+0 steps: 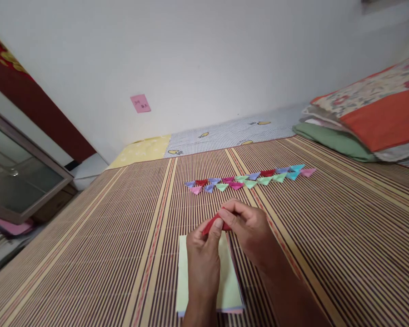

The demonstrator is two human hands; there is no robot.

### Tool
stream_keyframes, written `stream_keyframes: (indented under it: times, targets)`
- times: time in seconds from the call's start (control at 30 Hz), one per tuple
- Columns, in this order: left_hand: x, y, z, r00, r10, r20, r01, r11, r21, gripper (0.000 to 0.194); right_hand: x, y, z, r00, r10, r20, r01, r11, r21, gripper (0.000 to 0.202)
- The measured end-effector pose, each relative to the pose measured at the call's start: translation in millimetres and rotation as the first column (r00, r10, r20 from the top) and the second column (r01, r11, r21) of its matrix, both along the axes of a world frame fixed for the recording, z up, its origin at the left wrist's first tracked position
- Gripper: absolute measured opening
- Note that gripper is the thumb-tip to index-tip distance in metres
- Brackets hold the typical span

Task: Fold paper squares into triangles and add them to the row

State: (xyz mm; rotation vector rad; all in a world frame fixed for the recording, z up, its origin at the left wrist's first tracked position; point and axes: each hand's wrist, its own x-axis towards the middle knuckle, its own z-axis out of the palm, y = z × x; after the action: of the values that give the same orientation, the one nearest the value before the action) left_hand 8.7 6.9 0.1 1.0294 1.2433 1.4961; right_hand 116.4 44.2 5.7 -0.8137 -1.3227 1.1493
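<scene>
A small piece of folded red paper is pinched between my two hands, above the striped mat. My left hand grips its left side, thumb on top. My right hand holds its right end between thumb and fingers, which partly cover it. Below my left hand lies a stack of coloured paper sheets, pale green on top, with blue and pink edges showing. Beyond my hands, several folded paper triangles in red, pink, green and blue lie in two rows.
A striped bamboo-like mat spreads all around. Folded bedding is piled at the right. At the back, a patterned sheet meets the white wall, which bears a pink note. A glass-fronted cabinet stands at the left.
</scene>
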Motion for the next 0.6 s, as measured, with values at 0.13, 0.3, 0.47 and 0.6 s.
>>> stream_keyframes:
  times: [0.13, 0.3, 0.47, 0.6]
  targets:
    - [-4.9, -0.3, 2.0, 0.998, -0.005, -0.069, 0.009, 0.999, 0.048, 0.022, 8.1, 1.6, -0.2, 1.0, 0.026, -0.002, -0.027, 0.996, -0.082, 0.027]
    - [-7.9, -1.2, 0.7, 0.994, 0.01, -0.109, -0.005, 0.999, 0.048, 0.026, 12.7, 3.1, 0.8, 0.999, 0.028, 0.045, -0.025, 0.997, -0.075, 0.029]
    - [-15.9, 0.9, 1.3, 0.981, -0.088, -0.173, 0.099, 0.994, 0.055, 0.034, 16.0, 4.9, -0.1, 1.0, 0.004, 0.026, -0.002, 0.997, -0.072, 0.028]
    - [-24.9, 1.5, 3.7, 0.978, -0.151, -0.146, 0.156, 0.987, 0.024, 0.033, 19.0, 6.1, -0.2, 0.998, -0.02, 0.053, 0.021, 0.999, -0.028, 0.027]
